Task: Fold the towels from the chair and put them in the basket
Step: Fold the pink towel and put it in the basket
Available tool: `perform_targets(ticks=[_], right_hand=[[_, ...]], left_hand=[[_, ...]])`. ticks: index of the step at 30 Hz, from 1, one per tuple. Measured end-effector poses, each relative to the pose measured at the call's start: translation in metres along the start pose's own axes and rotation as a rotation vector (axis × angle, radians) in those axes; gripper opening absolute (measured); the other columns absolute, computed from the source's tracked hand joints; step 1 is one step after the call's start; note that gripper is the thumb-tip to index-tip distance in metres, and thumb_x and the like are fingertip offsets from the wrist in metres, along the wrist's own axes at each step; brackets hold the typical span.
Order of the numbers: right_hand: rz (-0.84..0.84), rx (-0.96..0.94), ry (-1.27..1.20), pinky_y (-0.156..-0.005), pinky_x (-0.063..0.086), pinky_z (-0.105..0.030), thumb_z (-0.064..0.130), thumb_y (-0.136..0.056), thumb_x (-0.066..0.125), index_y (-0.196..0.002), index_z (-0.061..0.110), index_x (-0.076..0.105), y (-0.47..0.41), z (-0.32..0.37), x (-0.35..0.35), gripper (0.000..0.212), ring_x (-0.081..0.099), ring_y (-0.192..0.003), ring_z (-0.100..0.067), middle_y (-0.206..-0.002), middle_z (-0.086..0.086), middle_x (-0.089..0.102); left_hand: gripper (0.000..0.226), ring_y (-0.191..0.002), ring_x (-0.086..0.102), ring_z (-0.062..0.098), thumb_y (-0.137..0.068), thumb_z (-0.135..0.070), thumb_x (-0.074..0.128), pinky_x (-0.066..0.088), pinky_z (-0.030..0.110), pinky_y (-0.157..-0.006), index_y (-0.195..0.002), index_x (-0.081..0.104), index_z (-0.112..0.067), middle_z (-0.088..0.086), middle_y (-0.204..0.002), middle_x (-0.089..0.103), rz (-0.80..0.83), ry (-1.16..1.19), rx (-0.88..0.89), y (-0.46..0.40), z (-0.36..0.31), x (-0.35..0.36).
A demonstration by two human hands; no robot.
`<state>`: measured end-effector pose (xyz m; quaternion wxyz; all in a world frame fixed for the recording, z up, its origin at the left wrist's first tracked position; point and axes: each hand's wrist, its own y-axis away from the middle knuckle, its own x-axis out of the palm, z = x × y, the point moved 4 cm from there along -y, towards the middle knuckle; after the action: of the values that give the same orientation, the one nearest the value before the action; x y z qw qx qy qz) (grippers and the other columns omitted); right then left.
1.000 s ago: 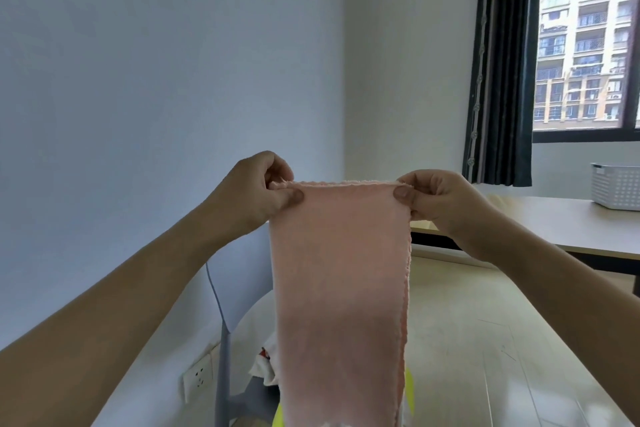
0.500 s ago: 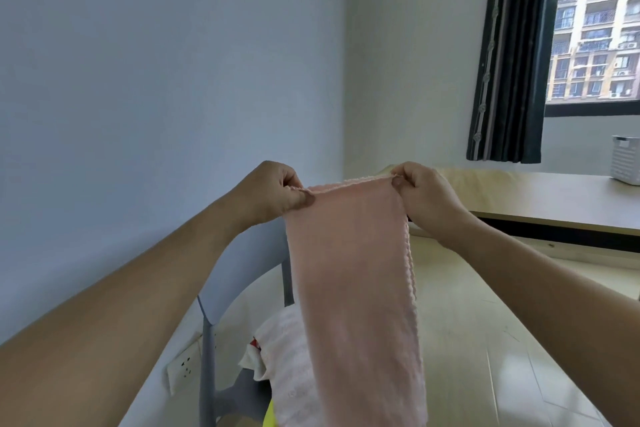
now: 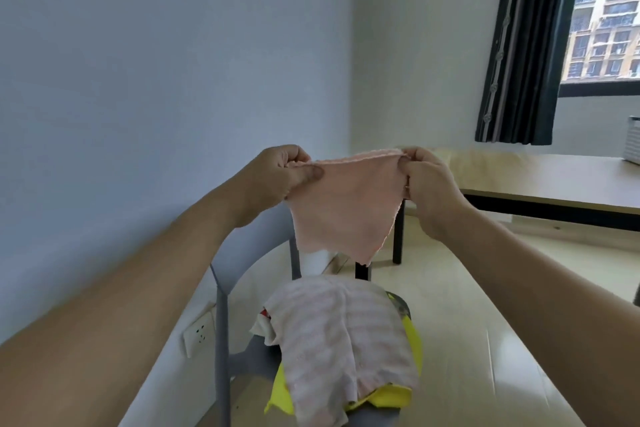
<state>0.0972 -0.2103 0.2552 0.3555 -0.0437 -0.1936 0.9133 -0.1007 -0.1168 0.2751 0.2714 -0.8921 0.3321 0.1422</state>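
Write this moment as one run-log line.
left hand: pinches pink towel | right hand: pinches it | chair: striped, yellow towels wait

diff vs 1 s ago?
The pink towel now hangs much shorter, its lower end brought up into a fold. Both hands have dropped slightly. Left hand and right hand still pinch its top corners; the striped towel still lies on the chair.

The pink towel (image 3: pixel 346 204), which hung long and straight from both hands a moment ago, is now short, its lower edge drawn up to a ragged point. The left hand (image 3: pixel 280 177) and right hand (image 3: pixel 427 184) have dropped lower, exposing the striped towel (image 3: pixel 343 340) on the chair (image 3: pixel 221 322).
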Motion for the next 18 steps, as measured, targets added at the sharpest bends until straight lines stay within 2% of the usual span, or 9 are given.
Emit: perform_targets(ticks=[2,4,6,8,11,13,16,18], right_hand=[[-0.002,0.111,0.044,-0.064,0.038,-0.027,0.001,-0.092,0.038,-0.076,0.016,0.057,0.024,-0.034,-0.008,0.029,0.047,-0.067,-0.015,-0.074,-0.001,0.052],[0.053,0.265,0.231,-0.067,0.041,-0.031,0.001,-0.092,0.039,-0.077,0.016,0.057,0.051,-0.080,-0.018,0.028,0.048,-0.072,-0.018,-0.079,-0.005,0.054],[0.246,0.471,0.446,-0.063,0.046,-0.029,0.003,-0.093,0.041,-0.077,0.014,0.056,0.083,-0.128,-0.024,0.024,0.052,-0.069,-0.018,-0.079,-0.006,0.055],[0.450,0.637,0.675,-0.058,0.050,-0.028,0.002,-0.092,0.039,-0.077,0.012,0.056,0.113,-0.169,-0.030,0.024,0.056,-0.067,-0.020,-0.076,-0.006,0.057],[0.602,0.793,0.844,-0.062,0.050,-0.032,0.003,-0.093,0.037,-0.082,0.007,0.055,0.131,-0.210,-0.037,0.021,0.054,-0.060,-0.019,-0.073,-0.007,0.055],[0.639,0.828,0.856,-0.061,0.050,-0.031,0.008,-0.096,0.039,-0.094,0.005,0.055,0.124,-0.221,-0.037,0.016,0.053,-0.061,-0.019,-0.077,-0.007,0.055],[0.546,0.746,0.800,-0.057,0.049,-0.029,0.008,-0.095,0.042,-0.084,0.008,0.054,0.092,-0.225,-0.033,0.017,0.053,-0.061,-0.019,-0.075,-0.007,0.054],[0.428,0.653,0.707,-0.056,0.046,-0.028,0.010,-0.094,0.044,-0.077,0.011,0.053,0.064,-0.229,-0.027,0.019,0.052,-0.062,-0.020,-0.073,-0.007,0.053]], left_hand=[[0.014,-0.076,0.056,0.022,-0.093,-0.021,0.062,0.048,0.039,-0.079,-0.088,0.057,-0.009,0.005,-0.079,0.058,0.191,0.103,-0.129,0.025,0.032,0.025],[0.013,-0.074,0.060,0.018,-0.090,-0.020,0.065,0.051,0.029,-0.070,-0.087,0.056,-0.011,0.004,-0.079,0.061,0.354,0.145,-0.273,0.053,0.073,0.057],[0.017,-0.071,0.060,0.012,-0.081,-0.023,0.070,0.049,0.024,-0.062,-0.084,0.055,-0.016,0.001,-0.079,0.059,0.481,0.117,-0.418,0.082,0.117,0.092],[0.020,-0.075,0.058,0.016,-0.074,-0.026,0.067,0.050,0.029,-0.063,-0.086,0.054,-0.016,0.005,-0.085,0.057,0.546,0.042,-0.555,0.106,0.156,0.120],[0.012,-0.085,0.059,0.024,-0.085,-0.018,0.063,0.056,0.040,-0.072,-0.091,0.055,-0.012,0.010,-0.094,0.056,0.543,-0.070,-0.647,0.121,0.196,0.143],[0.007,-0.083,0.060,0.027,-0.087,-0.017,0.060,0.057,0.039,-0.068,-0.086,0.054,-0.013,0.010,-0.092,0.055,0.505,-0.171,-0.627,0.112,0.207,0.145],[0.011,-0.075,0.056,0.025,-0.087,-0.015,0.056,0.054,0.029,-0.053,-0.079,0.049,-0.013,0.008,-0.083,0.051,0.369,-0.335,-0.539,0.081,0.219,0.133],[0.012,-0.071,0.053,0.022,-0.089,-0.014,0.056,0.052,0.031,-0.052,-0.080,0.048,-0.012,0.006,-0.079,0.049,0.254,-0.293,-0.503,0.057,0.231,0.123]])
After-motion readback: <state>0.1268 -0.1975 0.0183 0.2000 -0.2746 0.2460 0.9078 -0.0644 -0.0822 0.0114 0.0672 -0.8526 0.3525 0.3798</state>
